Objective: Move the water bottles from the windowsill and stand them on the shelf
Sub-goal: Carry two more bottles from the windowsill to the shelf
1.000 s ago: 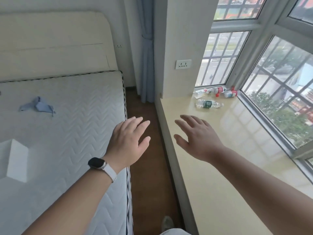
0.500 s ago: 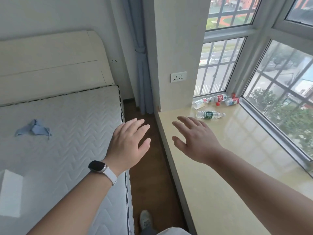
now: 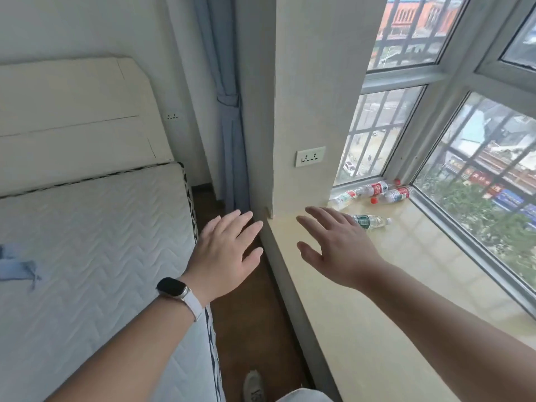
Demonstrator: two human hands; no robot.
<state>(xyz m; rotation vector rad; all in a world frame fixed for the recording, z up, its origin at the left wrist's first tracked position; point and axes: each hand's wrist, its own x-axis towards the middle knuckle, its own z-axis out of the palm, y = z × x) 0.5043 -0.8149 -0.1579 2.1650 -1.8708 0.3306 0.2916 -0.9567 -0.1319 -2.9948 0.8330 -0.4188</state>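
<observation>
1. Since a second ago I have stepped closer to the far corner, so the bottles sit nearer and larger in view. My right hand [image 3: 339, 250] now overlaps the base of the nearest bottle [image 3: 372, 221], where before there was bare sill between them.
2. Both hands reach forward as they did then, with fingers straight, spread and holding nothing. My left hand [image 3: 226, 253], with a watch [image 3: 172, 287] on its wrist, hovers over the strip of floor [image 3: 255, 314] between the bed [image 3: 101, 256] and the windowsill [image 3: 362, 314].
3. All the bottles lie on their sides on the windowsill. The nearest has a green label and lies apart from the others. Three more bottles [image 3: 375, 188] are bunched in the corner against the window frame [image 3: 406, 158], and at least two of them have red labels.
4. I judge that the task has barely begun: nothing is lifted. I cannot tell whether my right fingertips touch the green-label bottle or only pass in front of it.
5. No shelf shows in this view, so I expect to turn away once I have bottles in hand.
6. Nothing lies on the sill between my hand and the bottles. The wall pillar with its socket [image 3: 310, 156] stands just left of the corner group and narrows the reach there, and lying bottles may roll when nudged.
7. A tied curtain [image 3: 229, 140] hangs beyond the bed, and a blue cloth [image 3: 17, 268] lies on the mattress.
</observation>
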